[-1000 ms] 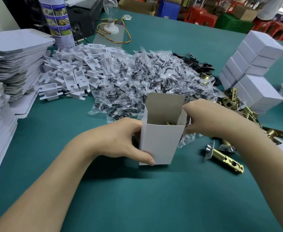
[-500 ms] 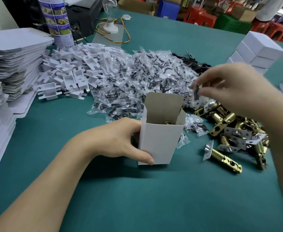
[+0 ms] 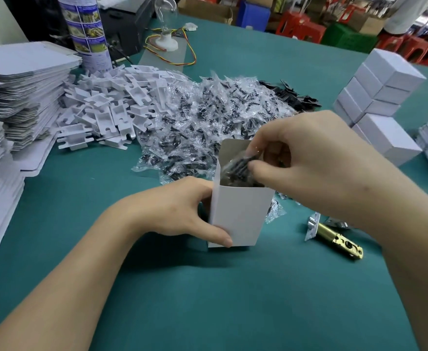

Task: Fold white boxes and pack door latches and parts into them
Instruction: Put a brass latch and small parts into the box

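Grip of right hand (image 3: 316, 158) pinches parts packet (image 3: 238, 168) inside white box (image 3: 238, 216) mouth.

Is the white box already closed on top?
No, the white box stands open-topped, and the right hand holds a plastic packet at its mouth.

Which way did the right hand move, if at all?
Yes: the right hand, pinching a clear plastic packet, moved left and down, over the upright white cardboard box.
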A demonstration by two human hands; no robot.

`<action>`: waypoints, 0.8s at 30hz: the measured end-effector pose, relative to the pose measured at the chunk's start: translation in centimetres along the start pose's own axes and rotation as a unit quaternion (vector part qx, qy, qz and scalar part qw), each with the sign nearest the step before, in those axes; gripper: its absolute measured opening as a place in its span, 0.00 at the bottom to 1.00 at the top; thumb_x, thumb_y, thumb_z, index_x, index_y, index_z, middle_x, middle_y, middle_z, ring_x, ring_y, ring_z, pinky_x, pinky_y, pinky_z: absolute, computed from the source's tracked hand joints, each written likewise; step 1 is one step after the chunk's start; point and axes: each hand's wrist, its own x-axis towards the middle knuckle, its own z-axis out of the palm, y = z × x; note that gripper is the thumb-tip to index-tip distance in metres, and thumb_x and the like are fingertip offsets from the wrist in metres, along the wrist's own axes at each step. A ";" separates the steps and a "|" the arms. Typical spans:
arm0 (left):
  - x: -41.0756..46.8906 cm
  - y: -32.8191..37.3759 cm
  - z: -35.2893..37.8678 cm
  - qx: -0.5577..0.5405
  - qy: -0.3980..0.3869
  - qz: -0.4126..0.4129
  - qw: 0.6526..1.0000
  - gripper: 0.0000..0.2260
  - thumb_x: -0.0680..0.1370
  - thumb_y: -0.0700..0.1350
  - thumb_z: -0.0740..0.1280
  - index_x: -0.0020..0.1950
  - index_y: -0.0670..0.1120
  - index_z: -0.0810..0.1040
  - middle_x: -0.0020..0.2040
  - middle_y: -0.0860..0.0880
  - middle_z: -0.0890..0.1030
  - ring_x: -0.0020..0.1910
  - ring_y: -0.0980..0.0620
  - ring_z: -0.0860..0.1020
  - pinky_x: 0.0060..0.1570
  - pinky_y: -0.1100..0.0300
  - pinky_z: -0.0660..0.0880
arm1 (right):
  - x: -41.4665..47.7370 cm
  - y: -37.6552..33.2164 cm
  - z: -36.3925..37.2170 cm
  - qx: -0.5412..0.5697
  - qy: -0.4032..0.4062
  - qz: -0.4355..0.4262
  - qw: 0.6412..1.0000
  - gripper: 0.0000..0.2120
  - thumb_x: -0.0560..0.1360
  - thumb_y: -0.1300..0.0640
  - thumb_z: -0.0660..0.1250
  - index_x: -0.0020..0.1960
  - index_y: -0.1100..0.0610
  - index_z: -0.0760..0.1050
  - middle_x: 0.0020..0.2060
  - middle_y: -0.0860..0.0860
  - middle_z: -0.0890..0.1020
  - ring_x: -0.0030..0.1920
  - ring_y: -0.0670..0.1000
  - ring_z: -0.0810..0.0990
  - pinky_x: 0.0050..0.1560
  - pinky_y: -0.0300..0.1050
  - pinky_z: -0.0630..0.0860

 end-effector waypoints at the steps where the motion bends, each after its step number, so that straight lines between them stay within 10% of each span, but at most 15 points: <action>1: 0.0 -0.1 0.0 -0.001 0.000 -0.003 1.000 0.18 0.73 0.48 0.81 0.49 0.70 0.79 0.46 0.67 0.83 0.44 0.68 0.80 0.44 0.74 0.72 | 0.1 -0.1 0.0 -0.016 0.002 0.006 1.000 0.03 0.74 0.52 0.70 0.46 0.46 0.83 0.31 0.40 0.79 0.35 0.39 0.76 0.39 0.43 0.74; 14: 0.0 -0.3 -0.2 0.022 0.001 -0.025 0.999 0.15 0.73 0.52 0.80 0.50 0.69 0.79 0.48 0.66 0.84 0.46 0.67 0.81 0.44 0.73 0.73 | 0.7 -2.3 0.8 -0.085 -0.050 -0.047 0.994 0.06 0.78 0.50 0.68 0.51 0.46 0.84 0.42 0.44 0.83 0.46 0.50 0.80 0.49 0.50 0.79; 24: -0.6 1.3 -0.9 0.032 0.094 -0.028 0.995 0.13 0.76 0.50 0.77 0.59 0.53 0.83 0.53 0.59 0.86 0.52 0.59 0.84 0.53 0.57 0.81 | -3.3 4.5 4.9 0.323 0.241 0.021 0.915 0.07 0.79 0.53 0.70 0.55 0.51 0.78 0.49 0.45 0.83 0.51 0.49 0.82 0.52 0.47 0.80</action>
